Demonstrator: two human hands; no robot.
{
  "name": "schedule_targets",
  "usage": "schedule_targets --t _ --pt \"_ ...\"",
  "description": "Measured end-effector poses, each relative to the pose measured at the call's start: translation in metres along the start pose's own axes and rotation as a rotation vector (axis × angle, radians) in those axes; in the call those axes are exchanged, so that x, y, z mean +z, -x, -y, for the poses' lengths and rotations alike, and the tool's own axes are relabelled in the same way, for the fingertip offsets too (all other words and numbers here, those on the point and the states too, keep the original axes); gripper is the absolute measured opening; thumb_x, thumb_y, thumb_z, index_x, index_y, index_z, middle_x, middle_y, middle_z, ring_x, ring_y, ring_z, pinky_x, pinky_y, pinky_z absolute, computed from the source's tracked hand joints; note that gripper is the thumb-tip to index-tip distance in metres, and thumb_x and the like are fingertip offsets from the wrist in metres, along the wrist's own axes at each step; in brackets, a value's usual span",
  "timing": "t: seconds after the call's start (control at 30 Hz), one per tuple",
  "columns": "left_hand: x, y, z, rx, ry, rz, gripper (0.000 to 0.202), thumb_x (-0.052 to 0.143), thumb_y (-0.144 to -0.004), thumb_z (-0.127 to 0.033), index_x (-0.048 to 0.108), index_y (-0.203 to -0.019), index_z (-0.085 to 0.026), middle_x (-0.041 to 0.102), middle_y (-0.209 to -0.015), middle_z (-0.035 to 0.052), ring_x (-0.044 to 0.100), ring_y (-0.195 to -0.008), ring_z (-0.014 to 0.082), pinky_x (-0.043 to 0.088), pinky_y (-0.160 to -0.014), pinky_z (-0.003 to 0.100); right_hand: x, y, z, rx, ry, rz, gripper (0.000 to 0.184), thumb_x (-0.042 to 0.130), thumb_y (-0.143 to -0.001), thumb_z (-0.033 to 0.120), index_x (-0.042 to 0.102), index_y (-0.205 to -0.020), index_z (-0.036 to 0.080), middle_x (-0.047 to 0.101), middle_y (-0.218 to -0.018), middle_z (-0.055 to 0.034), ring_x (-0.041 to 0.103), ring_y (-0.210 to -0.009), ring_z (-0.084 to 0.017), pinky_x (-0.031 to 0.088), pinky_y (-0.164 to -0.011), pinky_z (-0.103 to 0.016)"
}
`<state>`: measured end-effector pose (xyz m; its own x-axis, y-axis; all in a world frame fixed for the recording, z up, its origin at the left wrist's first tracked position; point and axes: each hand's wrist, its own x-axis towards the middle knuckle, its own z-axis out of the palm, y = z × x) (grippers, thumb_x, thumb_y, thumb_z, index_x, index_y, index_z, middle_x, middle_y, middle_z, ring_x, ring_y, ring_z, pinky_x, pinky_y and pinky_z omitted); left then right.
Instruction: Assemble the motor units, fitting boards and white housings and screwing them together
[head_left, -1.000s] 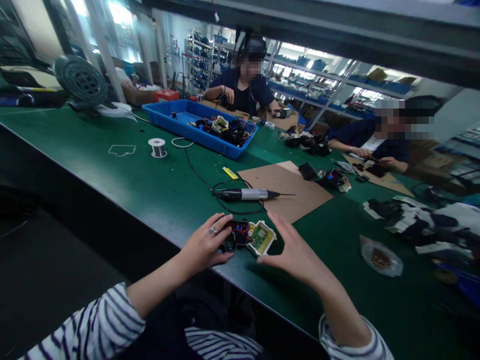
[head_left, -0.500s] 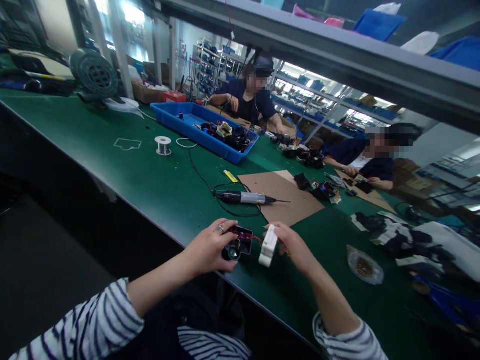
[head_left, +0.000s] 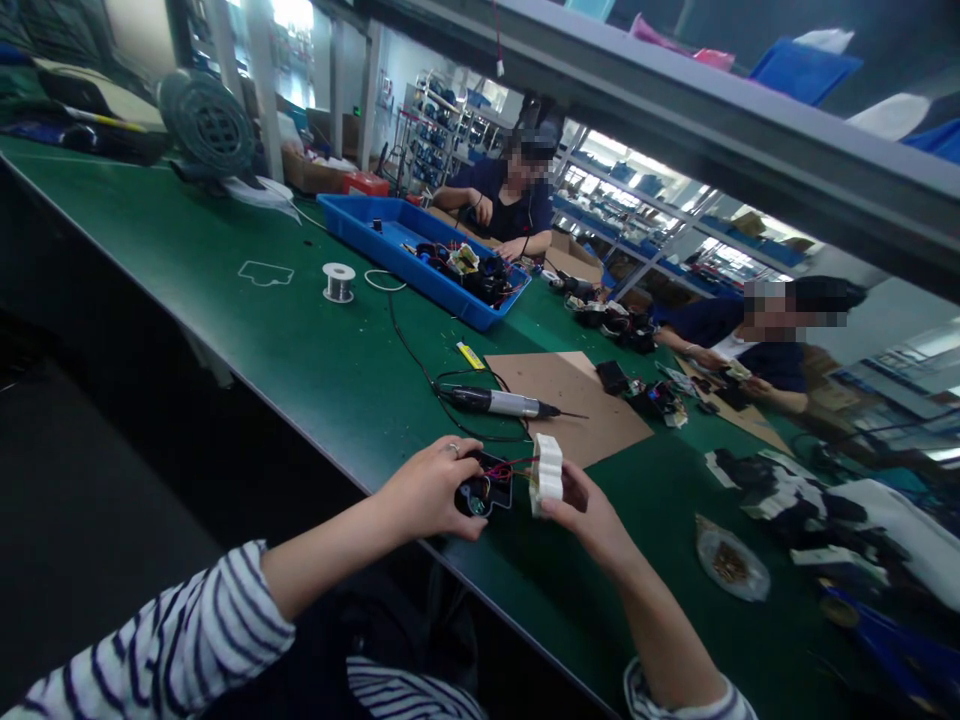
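Observation:
My left hand [head_left: 439, 490] grips a black plastic housing [head_left: 501, 492] at the near edge of the green table, thumb below and fingers over the top. Wires and a round part show inside its open face. A white ribbed plastic piece [head_left: 547, 475] stands upright in my right hand [head_left: 589, 508], held by thumb and fingers from its right side. Red and yellowish wires [head_left: 519, 468] run across the small gap between housing and white piece. Just beyond my hands lies an electric screwdriver [head_left: 502, 403] with a grey and black body, its bit over a cardboard sheet [head_left: 600, 430].
A blue tray [head_left: 420, 262] of wired parts stands farther back, near a solder spool [head_left: 338, 283]. Rightward are a bag of small screws [head_left: 731, 565] and a pile of black and white parts [head_left: 817, 495]. Two co-workers [head_left: 502, 195] sit across the table.
My right hand has turned the white piece so its ribbed side shows, and the hand now grips it from lower right. My left hand keeps the housing, tilted slightly. The view has shifted a little.

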<state>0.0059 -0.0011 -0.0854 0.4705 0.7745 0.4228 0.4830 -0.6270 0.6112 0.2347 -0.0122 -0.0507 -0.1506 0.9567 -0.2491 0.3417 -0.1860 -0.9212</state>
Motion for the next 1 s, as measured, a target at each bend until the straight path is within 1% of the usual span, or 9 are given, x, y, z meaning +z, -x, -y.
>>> schedule_targets --t 0.07,0.2,0.3,0.4,0.53,0.63,0.7,0.87,1.0 --pt "-0.001 -0.001 0.0 -0.002 -0.003 0.022 0.04 0.073 -0.054 -0.032 0.065 -0.088 -0.013 0.055 -0.116 0.0115 0.051 -0.105 0.0247 0.045 -0.09 0.035 -0.002 -0.005 0.01 -0.069 0.069 0.04 0.066 0.071 -0.062 0.038 0.043 -0.118 0.017 0.052 -0.117 -0.0127 0.053 -0.101 -0.026 0.045 -0.082 -0.038" --pt "-0.002 -0.002 -0.001 0.006 -0.019 0.049 0.041 0.073 -0.055 -0.033 0.066 -0.089 -0.012 0.055 -0.116 0.0117 0.05 -0.107 0.0255 0.044 -0.092 0.034 0.001 -0.024 0.032 -0.133 0.15 0.176 0.064 0.07 -0.063 0.035 0.044 -0.119 0.017 0.056 -0.109 -0.0102 0.053 -0.098 -0.025 0.044 -0.081 -0.037" --pt "-0.003 -0.001 -0.002 0.007 -0.008 0.028 0.042 0.073 -0.056 -0.034 0.065 -0.092 -0.013 0.051 -0.12 0.0116 0.052 -0.103 0.0248 0.046 -0.088 0.033 0.008 -0.04 0.042 -0.102 0.156 0.261 0.057 0.064 -0.065 0.04 0.048 -0.114 0.014 0.058 -0.099 -0.0089 0.055 -0.088 -0.022 0.046 -0.069 -0.031" --pt "-0.003 -0.001 -0.003 -0.022 0.0 0.008 0.042 0.073 -0.057 -0.036 0.065 -0.092 -0.014 0.046 -0.121 0.0116 0.056 -0.091 0.0214 0.048 -0.082 0.032 0.011 -0.052 0.046 -0.037 0.13 0.314 0.05 0.053 -0.072 0.049 0.053 -0.107 0.013 0.057 -0.086 -0.0068 0.052 -0.069 -0.017 0.041 -0.052 -0.025" --pt "-0.003 -0.001 -0.003 -0.014 0.011 0.007 0.039 0.072 -0.059 -0.037 0.065 -0.091 -0.014 0.048 -0.112 0.009 0.055 -0.083 0.0186 0.049 -0.078 0.03 0.015 -0.057 0.054 0.006 0.173 0.325 0.048 0.045 -0.074 0.057 0.056 -0.092 0.013 0.052 -0.072 -0.0041 0.045 -0.058 -0.013 0.034 -0.045 -0.023" --pt "-0.003 -0.001 -0.002 0.02 0.009 0.009 0.04 0.071 -0.061 -0.035 0.064 -0.094 -0.014 0.05 -0.107 0.0088 0.054 -0.088 0.0201 0.048 -0.077 0.03 0.021 -0.061 0.063 -0.019 0.383 0.326 0.047 0.046 -0.074 0.057 0.058 -0.089 0.014 0.053 -0.074 -0.0038 0.044 -0.059 -0.013 0.032 -0.047 -0.023" --pt "-0.002 0.0 -0.001 0.053 -0.002 0.013 0.038 0.071 -0.063 -0.034 0.064 -0.094 -0.013 0.051 -0.105 0.0095 0.052 -0.091 0.0214 0.048 -0.079 0.031 0.025 -0.067 0.066 -0.058 0.486 0.34 0.045 0.046 -0.077 0.057 0.059 -0.087 0.015 0.056 -0.077 -0.0039 0.046 -0.064 -0.014 0.034 -0.051 -0.024" --pt "0.003 0.004 0.003 0.161 -0.022 -0.025 0.04 0.07 -0.066 -0.035 0.063 -0.097 -0.011 0.052 -0.107 0.0098 0.049 -0.098 0.0232 0.045 -0.085 0.032 0.03 -0.085 0.058 -0.081 0.498 0.437 0.055 0.033 -0.084 0.063 0.059 -0.078 0.014 0.058 -0.077 -0.0054 0.048 -0.066 -0.016 0.036 -0.059 -0.028" --pt "0.006 0.005 0.005 0.236 -0.089 -0.03 0.042 0.069 -0.068 -0.037 0.061 -0.098 -0.008 0.053 -0.111 0.0102 0.047 -0.1 0.0259 0.044 -0.086 0.036 0.028 -0.084 0.061 -0.076 0.556 0.45 0.058 0.035 -0.082 0.066 0.058 -0.076 0.013 0.058 -0.08 -0.0066 0.048 -0.069 -0.017 0.037 -0.064 -0.029"
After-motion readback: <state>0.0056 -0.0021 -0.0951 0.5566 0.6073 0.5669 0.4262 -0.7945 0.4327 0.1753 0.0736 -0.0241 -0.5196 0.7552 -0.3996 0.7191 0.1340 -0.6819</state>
